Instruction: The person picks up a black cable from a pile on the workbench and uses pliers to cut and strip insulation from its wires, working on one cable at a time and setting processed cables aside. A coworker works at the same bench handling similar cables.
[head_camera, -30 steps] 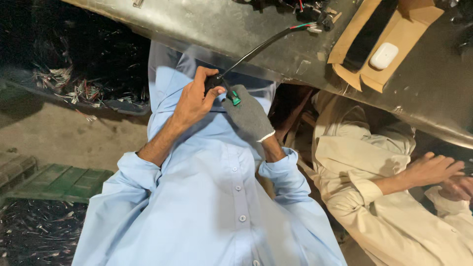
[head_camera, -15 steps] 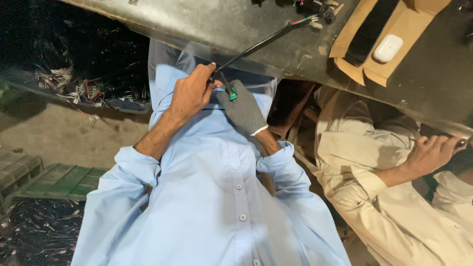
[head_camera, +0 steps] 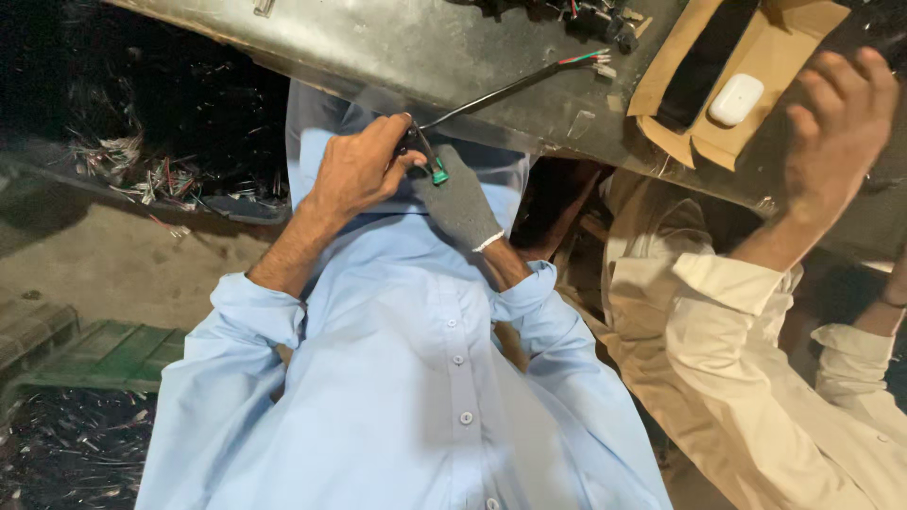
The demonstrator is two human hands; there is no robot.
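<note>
Close against the chest of a pale blue shirt (head_camera: 406,378), two hands meet over the near end of a black cable (head_camera: 491,97). The bare left hand (head_camera: 357,175) is clenched around that end, thumb pressing toward a small green part (head_camera: 438,175), as if to steady it. The right hand (head_camera: 458,200), in a grey knit glove, cups the same spot from below; it seems to pinch the green part, though its fingers are partly hidden. From there the cable runs up and right onto a worn grey metal surface (head_camera: 425,47), ending in loose coloured wires (head_camera: 590,61). Beside these lies an open cardboard box (head_camera: 680,127) with a small white case (head_camera: 736,99) inside. At the right, another person in a cream shirt raises a hand (head_camera: 836,113) near the box.
</note>
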